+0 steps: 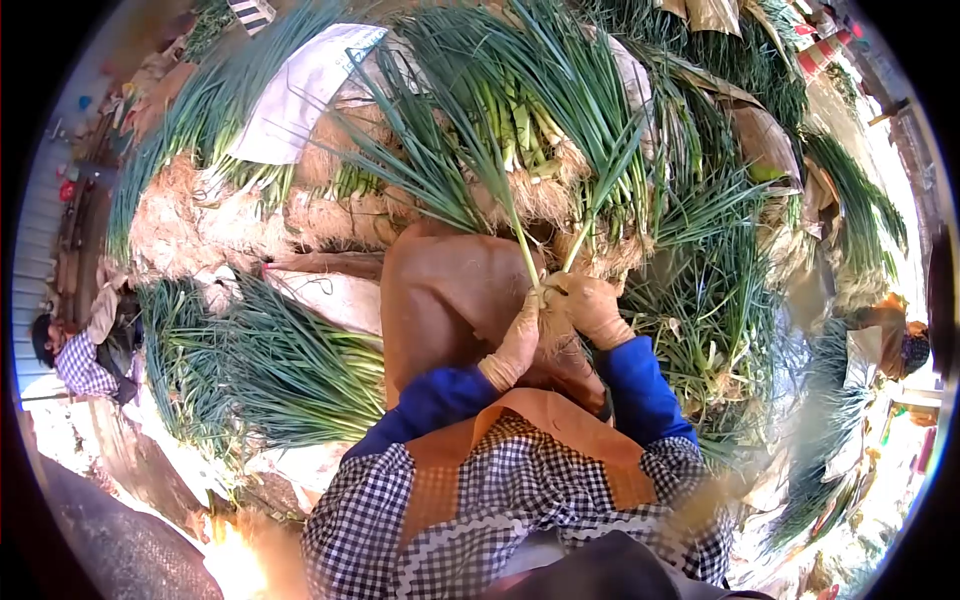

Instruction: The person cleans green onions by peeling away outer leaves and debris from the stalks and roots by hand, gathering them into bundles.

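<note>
Gloved and closed, my left hand (514,346) grips the base of a green onion (523,247), whose leaves fan up and to the left. Just beside it, my right hand (594,308) is closed, in a glove too, at the base of a second green onion (577,249) that leans up to the right. Stringy roots (558,326) hang between the two hands. Both hands are above my lap, which a brown apron (425,290) covers. A large bundle of green onions (520,115) lies right ahead, its roots toward me.
Loose green onions (310,370) are heaped at my left, and more leafy stalks (715,330) lie at my right. A pale sack (305,95) covers part of the far-left bundles. One person (85,360) sits at the far left, another (890,340) at the far right.
</note>
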The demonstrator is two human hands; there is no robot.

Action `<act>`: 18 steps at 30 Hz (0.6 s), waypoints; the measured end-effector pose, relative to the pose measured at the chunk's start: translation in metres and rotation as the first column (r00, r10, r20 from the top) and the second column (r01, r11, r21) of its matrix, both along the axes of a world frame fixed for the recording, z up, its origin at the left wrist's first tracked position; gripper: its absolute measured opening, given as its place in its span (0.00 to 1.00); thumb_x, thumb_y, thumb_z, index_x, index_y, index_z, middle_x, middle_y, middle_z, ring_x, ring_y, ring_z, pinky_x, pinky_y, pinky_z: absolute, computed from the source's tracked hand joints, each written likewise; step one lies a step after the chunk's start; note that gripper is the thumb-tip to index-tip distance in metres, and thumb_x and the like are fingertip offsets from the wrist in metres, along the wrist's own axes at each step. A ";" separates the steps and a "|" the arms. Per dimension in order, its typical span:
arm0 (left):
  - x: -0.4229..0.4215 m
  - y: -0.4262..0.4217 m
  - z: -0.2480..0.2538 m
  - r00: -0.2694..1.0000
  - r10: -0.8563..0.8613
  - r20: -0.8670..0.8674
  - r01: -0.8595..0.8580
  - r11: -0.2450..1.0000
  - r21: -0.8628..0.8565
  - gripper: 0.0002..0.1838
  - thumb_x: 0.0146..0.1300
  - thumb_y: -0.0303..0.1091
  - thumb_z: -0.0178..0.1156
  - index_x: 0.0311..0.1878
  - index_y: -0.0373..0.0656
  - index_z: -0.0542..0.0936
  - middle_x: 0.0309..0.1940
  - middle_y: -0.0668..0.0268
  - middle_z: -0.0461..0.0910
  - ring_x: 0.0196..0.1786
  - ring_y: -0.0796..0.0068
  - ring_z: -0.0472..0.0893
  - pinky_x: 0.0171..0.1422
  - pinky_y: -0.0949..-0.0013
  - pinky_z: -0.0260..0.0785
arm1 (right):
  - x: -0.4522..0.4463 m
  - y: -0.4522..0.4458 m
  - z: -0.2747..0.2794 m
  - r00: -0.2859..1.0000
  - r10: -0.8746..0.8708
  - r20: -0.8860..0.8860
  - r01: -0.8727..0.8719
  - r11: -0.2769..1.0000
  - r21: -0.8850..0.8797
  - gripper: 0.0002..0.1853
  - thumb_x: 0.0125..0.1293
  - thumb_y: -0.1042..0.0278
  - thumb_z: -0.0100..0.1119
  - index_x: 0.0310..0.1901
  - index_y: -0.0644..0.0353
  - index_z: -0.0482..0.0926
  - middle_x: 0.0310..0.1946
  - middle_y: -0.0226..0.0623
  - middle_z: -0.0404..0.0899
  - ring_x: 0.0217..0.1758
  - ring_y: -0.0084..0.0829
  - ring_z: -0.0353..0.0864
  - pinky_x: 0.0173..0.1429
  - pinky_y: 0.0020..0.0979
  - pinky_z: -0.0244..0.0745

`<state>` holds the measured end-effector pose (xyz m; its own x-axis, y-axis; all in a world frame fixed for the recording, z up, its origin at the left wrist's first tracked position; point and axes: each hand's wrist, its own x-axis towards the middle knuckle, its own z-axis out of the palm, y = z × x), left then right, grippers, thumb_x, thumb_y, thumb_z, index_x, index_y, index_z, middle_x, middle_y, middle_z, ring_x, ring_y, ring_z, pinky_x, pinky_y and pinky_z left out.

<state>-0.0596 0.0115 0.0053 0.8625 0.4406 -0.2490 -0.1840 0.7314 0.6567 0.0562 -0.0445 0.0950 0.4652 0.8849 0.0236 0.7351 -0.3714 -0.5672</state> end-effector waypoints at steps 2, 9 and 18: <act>0.000 0.003 0.024 0.990 0.079 -0.119 -0.095 0.985 -0.143 0.24 0.70 0.47 0.42 0.63 0.43 0.63 0.48 0.67 0.72 0.49 0.77 0.72 0.57 0.73 0.65 | 0.002 -0.008 -0.011 0.990 0.129 0.063 -0.134 0.987 0.086 0.12 0.60 0.60 0.58 0.42 0.54 0.80 0.25 0.36 0.79 0.27 0.28 0.78 0.32 0.27 0.73; 0.000 0.024 0.013 0.999 0.009 -0.032 -0.022 0.903 -0.430 0.21 0.69 0.47 0.46 0.62 0.53 0.67 0.25 0.76 0.65 0.23 0.86 0.64 0.23 0.82 0.60 | 0.031 -0.120 0.026 0.490 0.121 -0.863 0.003 0.990 0.140 0.09 0.62 0.71 0.53 0.36 0.68 0.79 0.28 0.38 0.81 0.28 0.23 0.79 0.33 0.23 0.74; 0.001 0.007 0.007 0.989 -0.022 -0.145 0.036 0.995 0.093 0.12 0.68 0.36 0.50 0.48 0.39 0.71 0.27 0.74 0.69 0.27 0.86 0.67 0.31 0.83 0.62 | 0.094 -0.012 -0.013 0.973 -0.230 -0.019 0.230 0.962 0.148 0.27 0.58 0.66 0.58 0.61 0.52 0.67 0.36 0.28 0.79 0.31 0.19 0.74 0.34 0.23 0.72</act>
